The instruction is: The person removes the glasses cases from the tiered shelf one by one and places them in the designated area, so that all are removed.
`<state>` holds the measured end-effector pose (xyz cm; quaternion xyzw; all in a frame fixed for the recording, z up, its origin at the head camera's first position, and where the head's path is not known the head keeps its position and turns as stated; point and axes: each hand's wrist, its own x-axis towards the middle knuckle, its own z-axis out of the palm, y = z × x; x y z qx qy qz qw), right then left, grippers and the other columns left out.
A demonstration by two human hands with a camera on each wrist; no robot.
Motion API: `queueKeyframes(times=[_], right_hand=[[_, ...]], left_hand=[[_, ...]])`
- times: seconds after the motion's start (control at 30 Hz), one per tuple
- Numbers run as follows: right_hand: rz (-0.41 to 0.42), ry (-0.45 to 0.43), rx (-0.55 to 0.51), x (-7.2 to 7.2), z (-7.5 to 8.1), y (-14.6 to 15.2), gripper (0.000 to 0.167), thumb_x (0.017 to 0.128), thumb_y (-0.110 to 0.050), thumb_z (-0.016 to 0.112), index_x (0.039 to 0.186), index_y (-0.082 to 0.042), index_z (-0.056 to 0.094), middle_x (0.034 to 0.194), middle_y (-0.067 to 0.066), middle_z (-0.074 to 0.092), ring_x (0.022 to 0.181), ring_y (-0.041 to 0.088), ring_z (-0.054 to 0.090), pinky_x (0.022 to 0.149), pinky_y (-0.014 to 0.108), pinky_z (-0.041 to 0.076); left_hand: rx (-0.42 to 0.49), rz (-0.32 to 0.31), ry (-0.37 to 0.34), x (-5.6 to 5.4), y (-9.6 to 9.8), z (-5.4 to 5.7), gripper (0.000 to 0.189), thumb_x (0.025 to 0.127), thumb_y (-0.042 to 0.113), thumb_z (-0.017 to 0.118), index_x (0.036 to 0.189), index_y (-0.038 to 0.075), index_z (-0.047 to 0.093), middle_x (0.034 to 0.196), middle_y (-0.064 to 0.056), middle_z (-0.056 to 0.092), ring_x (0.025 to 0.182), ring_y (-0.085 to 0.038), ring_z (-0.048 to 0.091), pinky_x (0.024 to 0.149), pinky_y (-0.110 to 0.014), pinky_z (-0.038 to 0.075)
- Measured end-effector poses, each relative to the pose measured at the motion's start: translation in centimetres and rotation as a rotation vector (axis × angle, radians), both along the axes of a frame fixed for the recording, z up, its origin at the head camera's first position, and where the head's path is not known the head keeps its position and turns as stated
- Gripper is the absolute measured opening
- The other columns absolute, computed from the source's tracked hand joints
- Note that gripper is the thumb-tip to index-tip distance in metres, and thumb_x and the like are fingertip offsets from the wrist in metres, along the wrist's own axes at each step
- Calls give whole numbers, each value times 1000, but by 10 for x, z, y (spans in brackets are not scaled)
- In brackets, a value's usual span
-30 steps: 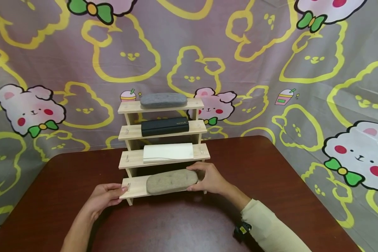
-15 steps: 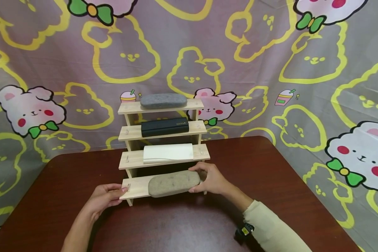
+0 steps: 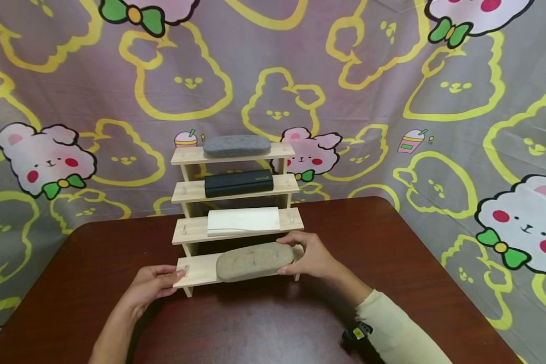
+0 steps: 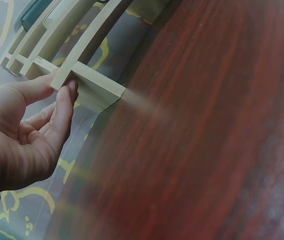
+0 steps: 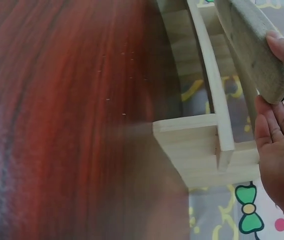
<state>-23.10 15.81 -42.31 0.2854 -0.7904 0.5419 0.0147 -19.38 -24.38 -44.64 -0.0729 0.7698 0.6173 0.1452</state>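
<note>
A stepped wooden rack (image 3: 195,273) of pale boards stands on the table. Along its lowest board lies an olive-grey eyeglass case (image 3: 255,262), soft-looking with rounded ends. My right hand (image 3: 313,257) grips the right end of this case, thumb in front and fingers behind. The right wrist view shows the thumb on the side of the case (image 5: 254,50) and fingers around its tip. My left hand (image 3: 153,283) pinches the left end of the lowest board, thumb on top. In the left wrist view, this hand (image 4: 36,125) holds the board's corner between thumb and fingers.
Higher boards carry a white folded case (image 3: 243,221), a black case (image 3: 238,183) and a blue-grey case (image 3: 236,145) on top. The dark red-brown table (image 3: 236,328) extends around the rack. A cartoon-print curtain (image 3: 364,101) hangs behind and at the sides.
My right hand has shifted the olive-grey eyeglass case slightly to the right along the lowest board. The left hand stays on the board's end.
</note>
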Motion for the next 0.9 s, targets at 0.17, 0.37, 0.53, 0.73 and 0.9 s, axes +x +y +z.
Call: queueKeyframes(times=[0.17, 0.37, 0.53, 0.73, 0.9], right_hand=[[66, -17, -92, 0, 8, 4, 60, 63, 7, 91, 119, 6, 69, 109, 25, 70, 90, 7, 66, 77, 28, 58], [77, 52, -104, -1, 18, 10, 61, 63, 8, 91, 120, 8, 68, 107, 26, 69, 92, 6, 65, 81, 27, 59], [26, 98, -47, -2, 26, 17, 60, 65, 2, 93, 120, 2, 71, 108, 19, 71, 94, 8, 63, 82, 30, 58], [-1, 139, -45, -4, 35, 26, 59, 66, 1, 92, 121, 2, 71, 108, 18, 71, 95, 9, 62, 83, 27, 56], [-26, 148, -55, -4, 42, 32, 58, 67, 1, 92, 121, 2, 71, 109, 19, 71, 94, 9, 63, 82, 25, 56]], left_hand=[[-1, 2, 5, 1, 1, 2, 53, 97, 18, 69, 132, -17, 53, 87, 8, 68, 76, -2, 65, 70, -18, 60], [-3, -2, 2, 1, 1, 2, 56, 97, 19, 69, 134, -18, 51, 88, 7, 68, 77, -2, 65, 70, -18, 60], [1, 5, -9, 0, 0, 0, 55, 97, 20, 70, 133, -17, 53, 88, 6, 68, 77, -3, 65, 69, -18, 60], [11, -2, -3, -1, 0, 0, 53, 98, 19, 69, 133, -17, 53, 88, 8, 68, 77, -2, 65, 70, -18, 60], [16, -19, 8, -1, -2, -2, 53, 98, 18, 67, 133, -19, 51, 88, 8, 67, 77, -2, 65, 70, -18, 60]])
